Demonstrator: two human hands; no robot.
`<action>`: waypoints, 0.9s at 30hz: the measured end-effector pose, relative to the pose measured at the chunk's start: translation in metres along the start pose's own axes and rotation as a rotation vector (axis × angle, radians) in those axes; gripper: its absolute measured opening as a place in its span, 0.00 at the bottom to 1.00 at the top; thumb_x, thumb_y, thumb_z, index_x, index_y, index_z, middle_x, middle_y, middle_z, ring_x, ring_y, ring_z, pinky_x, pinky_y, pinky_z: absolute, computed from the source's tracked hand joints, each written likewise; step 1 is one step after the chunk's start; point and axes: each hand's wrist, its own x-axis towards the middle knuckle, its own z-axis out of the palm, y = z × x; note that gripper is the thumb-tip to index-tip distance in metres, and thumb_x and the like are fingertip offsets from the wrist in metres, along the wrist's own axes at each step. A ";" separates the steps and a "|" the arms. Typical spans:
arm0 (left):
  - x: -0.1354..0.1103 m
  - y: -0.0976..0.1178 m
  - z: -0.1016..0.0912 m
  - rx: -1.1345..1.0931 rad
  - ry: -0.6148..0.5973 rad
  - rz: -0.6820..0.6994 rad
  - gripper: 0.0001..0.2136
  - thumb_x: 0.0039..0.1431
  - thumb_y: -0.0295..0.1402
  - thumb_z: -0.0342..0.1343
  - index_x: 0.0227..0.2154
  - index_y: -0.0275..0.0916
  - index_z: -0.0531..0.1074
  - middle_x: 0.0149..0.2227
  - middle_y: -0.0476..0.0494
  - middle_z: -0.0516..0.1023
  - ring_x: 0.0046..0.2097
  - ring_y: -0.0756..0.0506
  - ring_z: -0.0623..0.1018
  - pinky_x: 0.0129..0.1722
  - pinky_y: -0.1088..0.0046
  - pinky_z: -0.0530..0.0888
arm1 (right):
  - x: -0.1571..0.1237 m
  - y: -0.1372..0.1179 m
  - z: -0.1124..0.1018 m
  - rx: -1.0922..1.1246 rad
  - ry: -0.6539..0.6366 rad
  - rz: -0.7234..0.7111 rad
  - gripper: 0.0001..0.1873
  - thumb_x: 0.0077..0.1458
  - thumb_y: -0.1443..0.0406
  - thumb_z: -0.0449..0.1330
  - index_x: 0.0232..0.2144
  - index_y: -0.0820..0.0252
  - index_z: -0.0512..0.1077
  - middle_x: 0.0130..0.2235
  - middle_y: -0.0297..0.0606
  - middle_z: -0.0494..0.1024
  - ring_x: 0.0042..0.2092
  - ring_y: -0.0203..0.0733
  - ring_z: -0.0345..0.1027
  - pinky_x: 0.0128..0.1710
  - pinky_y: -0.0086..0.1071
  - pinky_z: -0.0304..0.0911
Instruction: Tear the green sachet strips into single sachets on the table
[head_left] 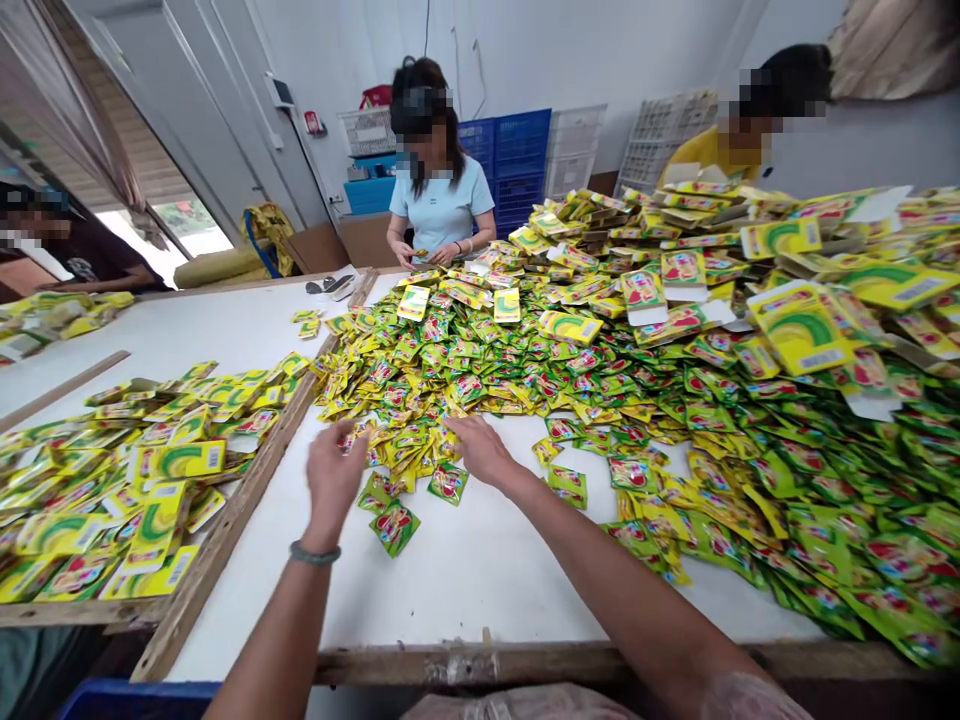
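My left hand is at the near edge of a heap of small green and yellow sachets; it is slightly blurred, its thumb and fingers apart. Opposite it, my right hand reaches in from the right with fingers stretched out and nothing visibly gripped. Between the two lies a small cluster of yellow sachets. Nearer to me, a few loose green sachets rest flat on the white tabletop. The fingertips partly blend into the sachets, so exact contact is hard to see.
Flattened yellow-green cartons are piled over the sachets at right. Left of a wooden divider lie more cartons. Across the table a person in light blue handles a small item; other people sit at far left and back right. Blue crates stand behind.
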 end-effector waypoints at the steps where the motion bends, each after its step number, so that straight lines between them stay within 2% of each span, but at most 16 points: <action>1: -0.005 0.010 0.017 0.055 -0.091 0.033 0.15 0.54 0.42 0.52 0.36 0.35 0.73 0.34 0.40 0.75 0.38 0.41 0.73 0.38 0.64 0.69 | 0.001 0.000 0.004 -0.068 -0.057 0.015 0.23 0.50 0.68 0.60 0.50 0.53 0.67 0.47 0.40 0.73 0.49 0.46 0.62 0.45 0.36 0.57; 3: -0.012 0.027 0.049 0.201 -0.212 0.151 0.15 0.55 0.40 0.50 0.35 0.35 0.74 0.34 0.37 0.75 0.39 0.39 0.72 0.41 0.61 0.67 | -0.004 0.002 0.007 -0.184 -0.117 0.073 0.25 0.47 0.64 0.64 0.49 0.53 0.68 0.45 0.41 0.73 0.47 0.48 0.61 0.42 0.36 0.57; 5: -0.016 0.039 0.074 0.342 -0.309 0.246 0.15 0.54 0.42 0.51 0.35 0.35 0.74 0.36 0.34 0.73 0.44 0.36 0.69 0.43 0.60 0.65 | -0.016 0.003 0.006 -0.262 -0.126 0.124 0.22 0.45 0.59 0.66 0.44 0.55 0.71 0.42 0.42 0.72 0.45 0.47 0.61 0.40 0.35 0.56; 8: -0.022 0.050 0.094 0.476 -0.454 0.305 0.15 0.49 0.44 0.57 0.35 0.37 0.75 0.40 0.34 0.71 0.48 0.34 0.66 0.43 0.59 0.63 | -0.035 0.005 -0.001 -0.299 -0.104 0.159 0.17 0.46 0.55 0.64 0.35 0.59 0.71 0.39 0.42 0.70 0.42 0.45 0.61 0.39 0.32 0.55; 9: -0.024 0.051 0.096 0.496 -0.473 0.306 0.15 0.48 0.43 0.58 0.36 0.38 0.74 0.41 0.35 0.71 0.48 0.34 0.65 0.44 0.59 0.63 | -0.040 0.006 -0.003 -0.287 -0.093 0.174 0.16 0.47 0.55 0.63 0.33 0.59 0.70 0.38 0.41 0.70 0.41 0.43 0.61 0.37 0.31 0.55; 11: -0.027 0.053 0.092 0.512 -0.430 0.290 0.17 0.49 0.42 0.58 0.41 0.41 0.72 0.45 0.36 0.69 0.49 0.35 0.65 0.44 0.59 0.63 | -0.047 0.009 -0.009 -0.219 -0.084 0.235 0.15 0.51 0.53 0.59 0.32 0.59 0.68 0.34 0.37 0.71 0.36 0.40 0.62 0.33 0.29 0.53; 14: -0.038 0.049 0.075 0.530 -0.359 0.243 0.16 0.55 0.42 0.53 0.43 0.39 0.69 0.44 0.36 0.70 0.47 0.38 0.68 0.43 0.63 0.64 | -0.050 0.012 -0.016 -0.064 -0.074 0.347 0.15 0.54 0.52 0.54 0.33 0.57 0.68 0.26 0.31 0.69 0.29 0.36 0.60 0.28 0.26 0.50; 18: -0.065 0.043 0.058 0.604 -0.557 0.134 0.19 0.56 0.47 0.49 0.36 0.33 0.70 0.35 0.35 0.74 0.38 0.39 0.73 0.36 0.66 0.66 | -0.046 0.012 -0.020 0.080 -0.105 0.362 0.12 0.53 0.55 0.55 0.29 0.56 0.71 0.25 0.30 0.71 0.29 0.35 0.61 0.27 0.26 0.50; 20: -0.077 0.043 0.059 0.611 -0.595 0.123 0.19 0.55 0.46 0.51 0.35 0.31 0.69 0.36 0.33 0.74 0.39 0.38 0.74 0.36 0.67 0.66 | -0.045 0.011 -0.018 0.072 -0.108 0.383 0.10 0.50 0.57 0.58 0.28 0.56 0.73 0.26 0.32 0.73 0.30 0.37 0.63 0.28 0.26 0.51; 23: -0.086 0.045 0.067 0.542 -0.603 0.101 0.14 0.53 0.38 0.55 0.37 0.32 0.68 0.37 0.33 0.74 0.40 0.39 0.74 0.36 0.69 0.66 | -0.047 0.013 -0.014 0.008 -0.070 0.382 0.08 0.48 0.59 0.60 0.30 0.56 0.75 0.30 0.35 0.77 0.34 0.40 0.66 0.32 0.28 0.54; 25: -0.085 0.044 0.072 0.436 -0.621 0.028 0.13 0.51 0.35 0.57 0.37 0.33 0.68 0.33 0.37 0.75 0.36 0.41 0.75 0.34 0.69 0.65 | -0.048 0.016 -0.014 0.018 -0.036 0.365 0.08 0.48 0.61 0.60 0.32 0.55 0.76 0.34 0.36 0.78 0.37 0.42 0.68 0.36 0.30 0.57; 27: -0.081 0.038 0.076 0.240 -0.590 -0.077 0.12 0.49 0.35 0.59 0.35 0.36 0.68 0.30 0.41 0.75 0.34 0.42 0.75 0.32 0.71 0.65 | -0.049 0.018 -0.017 0.124 0.006 0.370 0.10 0.48 0.62 0.60 0.34 0.55 0.76 0.37 0.37 0.78 0.40 0.43 0.68 0.40 0.32 0.58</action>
